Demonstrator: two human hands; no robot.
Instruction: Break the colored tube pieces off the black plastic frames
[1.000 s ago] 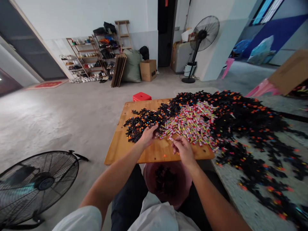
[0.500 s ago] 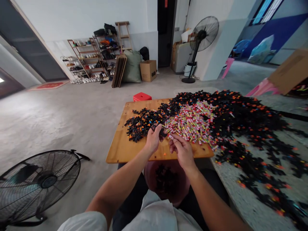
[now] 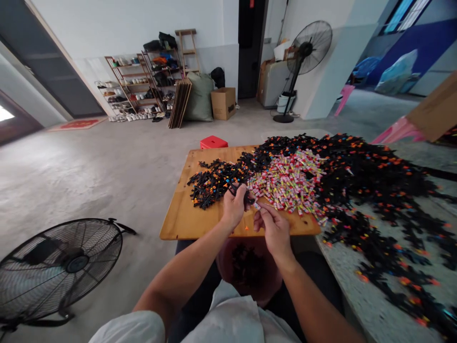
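Observation:
My left hand (image 3: 234,206) is closed round a black plastic piece (image 3: 233,189) above the wooden board (image 3: 174,224). Close to its right, my right hand (image 3: 273,224) pinches a small pink-and-white tube (image 3: 257,206), whose end is at the black piece; whether they touch is too small to tell. Behind my hands lies a heap of pink, yellow and red tubes (image 3: 293,181). Black pieces with orange and blue bits (image 3: 210,183) are piled on the board's left part. One small orange bit (image 3: 246,227) lies near the front edge.
A large pile of black pieces (image 3: 371,176) spreads over the stone surface (image 3: 360,295) on the right. Between my legs sits a reddish tub (image 3: 228,267) with black pieces inside. A black fan (image 3: 76,263) stands at left, a red stool (image 3: 213,142) behind the board.
The view has shifted slightly. Both hands remain close together over the board, with the black piece and the tube still held.

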